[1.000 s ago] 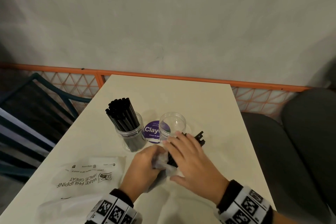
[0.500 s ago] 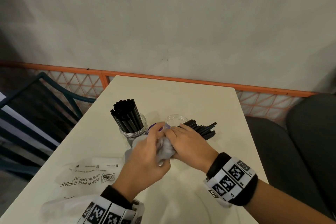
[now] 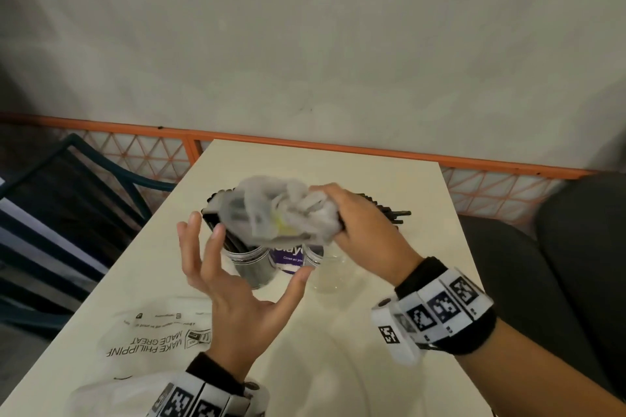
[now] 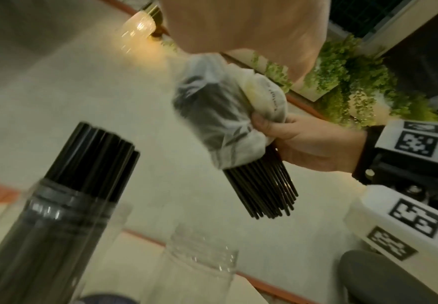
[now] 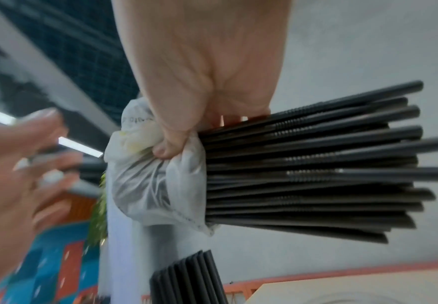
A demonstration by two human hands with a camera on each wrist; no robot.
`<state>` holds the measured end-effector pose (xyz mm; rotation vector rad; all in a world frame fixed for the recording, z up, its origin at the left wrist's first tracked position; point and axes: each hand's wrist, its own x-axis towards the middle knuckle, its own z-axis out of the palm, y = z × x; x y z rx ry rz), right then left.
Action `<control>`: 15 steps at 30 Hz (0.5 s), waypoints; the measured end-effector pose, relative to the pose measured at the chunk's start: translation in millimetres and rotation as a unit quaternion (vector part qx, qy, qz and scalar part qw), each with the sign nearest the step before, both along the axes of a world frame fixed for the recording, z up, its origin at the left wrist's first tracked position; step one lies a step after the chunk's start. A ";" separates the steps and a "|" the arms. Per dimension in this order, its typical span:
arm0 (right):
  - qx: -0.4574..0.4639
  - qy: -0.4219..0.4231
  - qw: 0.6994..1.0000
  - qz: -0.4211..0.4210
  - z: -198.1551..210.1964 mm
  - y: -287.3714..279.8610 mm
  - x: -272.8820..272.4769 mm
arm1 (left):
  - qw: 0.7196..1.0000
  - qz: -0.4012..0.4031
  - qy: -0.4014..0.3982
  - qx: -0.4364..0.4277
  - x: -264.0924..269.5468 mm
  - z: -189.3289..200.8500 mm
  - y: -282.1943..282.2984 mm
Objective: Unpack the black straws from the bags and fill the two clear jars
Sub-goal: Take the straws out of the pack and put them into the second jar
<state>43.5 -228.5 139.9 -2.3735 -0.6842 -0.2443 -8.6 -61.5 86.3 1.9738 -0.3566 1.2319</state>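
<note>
Two clear jars stand side by side on the cream table [image 3: 355,179] in front of you, and that table is the largest thing in view, running from your wrists to the orange railing [image 3: 474,164]. On its near left lies a flat printed plastic bag [image 3: 149,335]. The left jar [image 3: 250,267] is packed with upright black straws [image 4: 95,156]; the right jar [image 3: 321,267] looks empty, though your hands and the glare hide much of it. A purple label [image 3: 288,256] shows between the two jars.

Your right hand [image 3: 362,230] is raised above the jars, fingers and thumb curled tight round a bundle of straws [image 5: 316,172] together with the crumpled bag [image 3: 281,213] bunched over one end of it. The bare ends of the bundle fan out past your palm, away from the bag.

Your left hand [image 3: 233,294] hangs just beside and below the bag, palm up, fingers spread and straight, holding nothing and not touching the plastic.
</note>
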 end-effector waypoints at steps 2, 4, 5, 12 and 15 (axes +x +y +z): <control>0.090 0.028 0.995 -0.037 3.8 -9.9 10.8 | 0.994 -0.042 0.077 -0.066 6.1 -10.1 -2.8; 0.193 0.050 0.976 -0.083 3.7 -18.3 23.1 | 0.962 -0.118 0.203 -0.140 14.9 -23.9 -8.3; 0.250 0.057 0.962 -0.099 2.1 -23.1 29.6 | 0.935 -0.158 0.268 -0.169 21.0 -30.4 -10.7; 0.566 0.142 0.808 -0.080 -26.9 -36.1 72.7 | 0.820 -0.253 0.501 -0.109 89.5 -59.3 -19.1; 0.613 0.187 0.764 -0.074 -42.9 -36.2 85.8 | 0.803 -0.283 0.519 -0.074 113.5 -65.7 -22.8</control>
